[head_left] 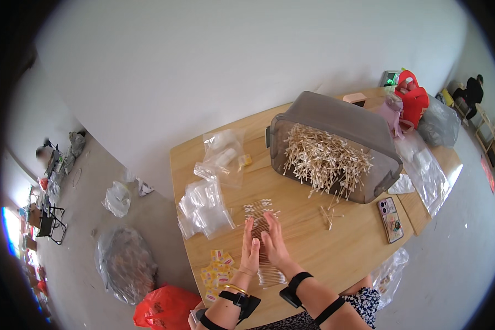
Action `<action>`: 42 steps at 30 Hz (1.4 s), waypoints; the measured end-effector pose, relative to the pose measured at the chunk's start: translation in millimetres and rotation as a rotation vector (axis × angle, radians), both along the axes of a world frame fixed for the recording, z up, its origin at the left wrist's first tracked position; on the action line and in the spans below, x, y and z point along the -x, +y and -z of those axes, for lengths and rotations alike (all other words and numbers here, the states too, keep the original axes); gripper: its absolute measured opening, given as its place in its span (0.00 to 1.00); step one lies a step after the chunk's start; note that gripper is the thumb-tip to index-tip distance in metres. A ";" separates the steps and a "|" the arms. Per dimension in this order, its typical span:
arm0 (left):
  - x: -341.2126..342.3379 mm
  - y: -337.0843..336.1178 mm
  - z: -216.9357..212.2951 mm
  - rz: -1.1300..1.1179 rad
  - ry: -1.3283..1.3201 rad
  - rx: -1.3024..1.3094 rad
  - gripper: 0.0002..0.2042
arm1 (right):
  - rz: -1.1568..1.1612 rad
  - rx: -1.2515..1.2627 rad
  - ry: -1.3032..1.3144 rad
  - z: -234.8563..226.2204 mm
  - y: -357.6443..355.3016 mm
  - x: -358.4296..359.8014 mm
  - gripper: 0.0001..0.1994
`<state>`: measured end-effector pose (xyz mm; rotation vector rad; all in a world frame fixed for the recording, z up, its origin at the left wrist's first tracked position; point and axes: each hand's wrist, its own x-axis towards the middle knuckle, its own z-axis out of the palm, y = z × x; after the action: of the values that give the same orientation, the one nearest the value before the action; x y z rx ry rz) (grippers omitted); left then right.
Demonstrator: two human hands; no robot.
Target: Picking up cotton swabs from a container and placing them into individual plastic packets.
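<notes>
A long, narrow row of cotton swabs (271, 276) lies on the wooden table in front of me, its sticks gathered close together. My left hand (249, 250) rests along the row's left side, fingers stretched out and pointing away from me. Against the right side lies my right hand (276, 247), its fingers also extended and the thumb over the sticks. Both palms face inward and partly hide the middle of the row. Beyond it, a grey translucent plastic bin (335, 113) lies tipped on its side, with a big heap of loose cotton swabs (324, 159) spilling from its mouth.
Clear plastic bags (203, 206) lie left of the row, with small yellow-and-white labels (219, 274) nearer me. A few stray swabs (330, 215) and a phone (390, 220) are on the right. Red (165, 308) and clear bags (125, 264) stand on the floor; the wall borders the table's far side.
</notes>
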<state>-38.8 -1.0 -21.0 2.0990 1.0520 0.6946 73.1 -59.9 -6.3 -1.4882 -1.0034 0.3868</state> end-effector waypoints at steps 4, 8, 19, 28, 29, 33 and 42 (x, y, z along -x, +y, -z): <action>8.0 8.9 0.8 0.000 -0.007 -0.002 0.37 | 0.031 -0.004 0.042 -15.5 -3.3 -0.7 0.21; 8.0 26.4 -10.6 0.011 -0.020 -0.016 0.36 | 0.122 0.074 0.074 -20.1 6.1 -41.3 0.18; -5.7 32.9 -28.9 0.050 -0.045 -0.090 0.33 | 0.067 0.109 0.054 -9.5 26.4 -54.1 0.16; -33.8 29.9 -38.2 0.099 -0.058 -0.139 0.31 | 0.018 -0.001 -0.023 2.4 36.4 -30.2 0.15; -37.2 27.8 -38.9 0.107 -0.060 -0.145 0.31 | 0.012 -0.018 -0.015 2.2 35.8 -26.2 0.16; -25.3 29.1 -36.6 0.142 -0.069 -0.175 0.30 | 0.079 0.068 0.177 -10.7 18.9 -34.0 0.17; -35.1 17.2 -23.8 0.386 0.596 -0.572 0.37 | 0.146 0.435 -0.467 -12.6 -66.6 -66.6 0.25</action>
<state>-3.6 16.2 2.8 3.0169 0.7361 0.1741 139.7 -126.5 6.2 -2.0957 -1.2133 0.1548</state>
